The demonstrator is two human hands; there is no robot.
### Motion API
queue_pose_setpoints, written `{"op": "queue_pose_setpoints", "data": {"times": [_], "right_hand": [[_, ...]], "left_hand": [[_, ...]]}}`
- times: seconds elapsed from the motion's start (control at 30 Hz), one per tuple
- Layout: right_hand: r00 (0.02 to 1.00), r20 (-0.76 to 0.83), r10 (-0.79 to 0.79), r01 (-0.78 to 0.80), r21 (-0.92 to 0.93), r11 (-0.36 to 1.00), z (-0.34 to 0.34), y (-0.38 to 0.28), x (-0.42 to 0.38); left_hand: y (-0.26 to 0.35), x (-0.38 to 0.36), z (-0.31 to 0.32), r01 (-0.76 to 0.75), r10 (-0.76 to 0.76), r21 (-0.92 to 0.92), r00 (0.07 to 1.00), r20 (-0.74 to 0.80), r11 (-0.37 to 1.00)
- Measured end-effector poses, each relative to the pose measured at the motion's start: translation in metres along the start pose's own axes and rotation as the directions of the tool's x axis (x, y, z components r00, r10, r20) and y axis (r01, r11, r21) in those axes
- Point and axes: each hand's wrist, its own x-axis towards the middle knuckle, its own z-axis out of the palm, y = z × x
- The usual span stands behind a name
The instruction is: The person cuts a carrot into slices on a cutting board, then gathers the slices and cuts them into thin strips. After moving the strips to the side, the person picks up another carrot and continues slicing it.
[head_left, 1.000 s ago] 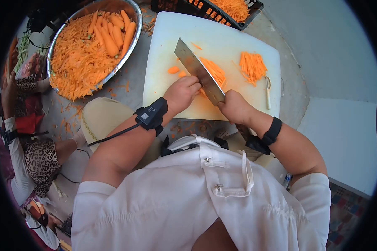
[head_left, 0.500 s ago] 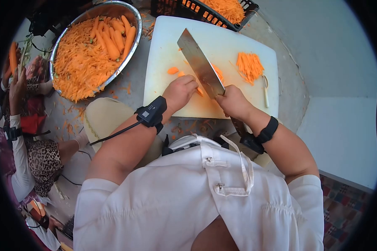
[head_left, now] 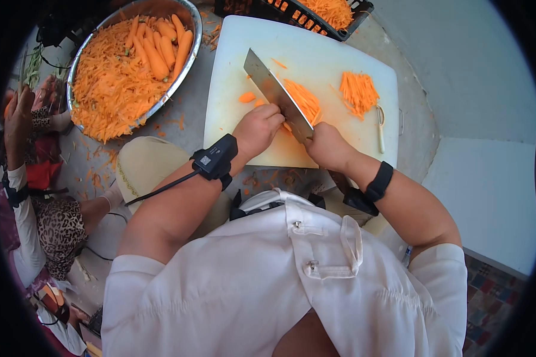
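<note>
My right hand (head_left: pixel 327 146) is wrapped round the handle of a large cleaver (head_left: pixel 278 95), whose blade slants up and left over the white cutting board (head_left: pixel 238 53). Beside the blade, on its left, my left hand (head_left: pixel 259 130) is closed with its fingertips on a carrot piece that is mostly hidden. Carrot strips (head_left: pixel 302 101) lie just right of the blade. Two small carrot pieces (head_left: pixel 247 97) rest above my left hand. Farther right is a pile of cut strips (head_left: pixel 358 94), with a peeler (head_left: pixel 380 129) below it.
A metal basin (head_left: pixel 195 59) at the upper left holds shredded and whole carrots. Behind the board stands a black crate (head_left: pixel 262 11) with shredded carrot. Another person's hand (head_left: pixel 19 119) and leopard-print clothing show at the left. A white wall (head_left: pixel 488 184) is on the right.
The cleaver has shifted left and a little down, and more of the strips on its right now show. My left hand has barely moved. The other person's hand has moved left.
</note>
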Motion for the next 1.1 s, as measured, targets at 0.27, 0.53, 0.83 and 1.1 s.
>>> {"op": "queue_pose_setpoints", "data": {"times": [0.27, 0.53, 0.83, 1.1], "right_hand": [[0.999, -0.024, 0.021, -0.02, 0.051, 0.998, 0.004, 0.001, 0.007], [0.998, -0.019, 0.056, -0.035, 0.576, 0.817, 0.015, 0.025, 0.011], [1.0, -0.026, 0.009, -0.001, 0.287, 0.958, -0.015, 0.016, -0.002], [0.999, 0.052, -0.001, -0.004, 0.085, 0.996, -0.022, 0.0, -0.007]], "left_hand": [[0.001, 0.002, -0.002, -0.006, 0.006, 0.0, 1.0, 0.002, 1.0], [0.001, 0.002, -0.013, 0.107, -0.107, -0.05, 0.994, 0.015, 0.993], [-0.003, 0.003, -0.013, 0.066, -0.065, -0.018, 0.998, 0.026, 0.998], [-0.004, 0.004, -0.01, 0.076, -0.076, -0.011, 0.997, 0.017, 0.997]]}}
